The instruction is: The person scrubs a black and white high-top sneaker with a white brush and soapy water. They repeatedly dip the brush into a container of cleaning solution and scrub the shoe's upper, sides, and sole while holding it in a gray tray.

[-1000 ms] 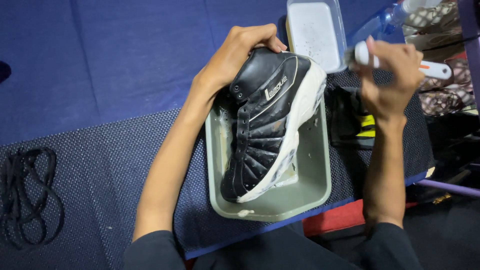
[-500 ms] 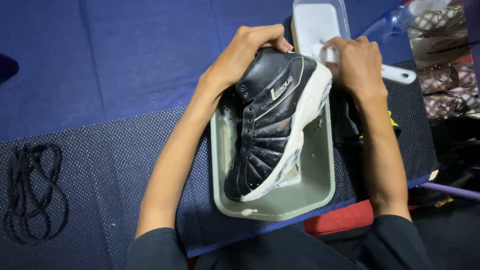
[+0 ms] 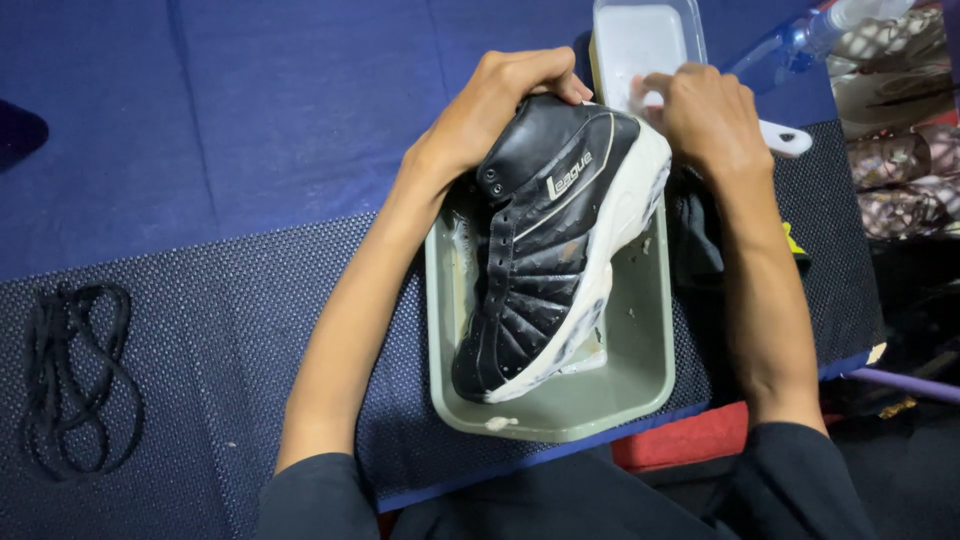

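Head view: wet black-and-white shoe (image 3: 545,250).

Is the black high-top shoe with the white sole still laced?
No, the black high-top shoe shows bare eyelets, and a loose bundle of black laces lies apart on the dark dotted mat.

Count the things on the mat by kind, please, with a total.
Black and white shoe: 1
Grey-green tray: 1
Clear container: 1
White-handled brush: 1
Black laces bundle: 1
Spray bottle: 1
Total: 6
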